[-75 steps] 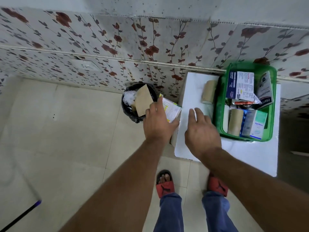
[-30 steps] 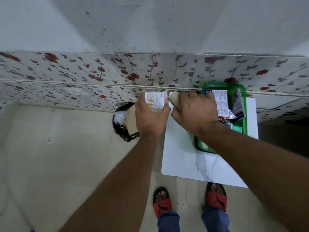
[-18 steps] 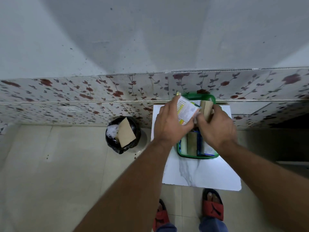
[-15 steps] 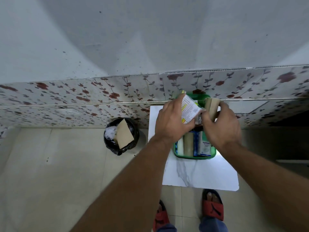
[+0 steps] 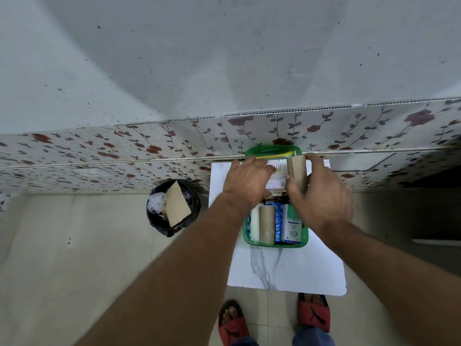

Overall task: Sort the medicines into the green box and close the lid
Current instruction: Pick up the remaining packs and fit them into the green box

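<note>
The green box (image 5: 275,244) stands open on a white marble-patterned table (image 5: 287,270) against the wall. Its near half holds a white roll, a tan bandage roll (image 5: 267,226), a blue pack and a white-and-green medicine carton (image 5: 293,227). Over the far half, my left hand (image 5: 245,182) grips a white medicine packet (image 5: 275,176) with yellow print. My right hand (image 5: 321,198) holds a second tan bandage roll (image 5: 297,173) upright beside that packet. Both hands hide the far contents of the box.
A black bin (image 5: 173,207) lined with a bag stands on the floor left of the table, with a brown cardboard piece and white wrapping in it. A floral-tiled wall runs behind. My feet in red sandals (image 5: 313,313) are at the table's near edge.
My view has swung from the bin to the table. My left hand brought the packet from beside the bin over the box; my right hand picked up the tan roll and carried it over too.
</note>
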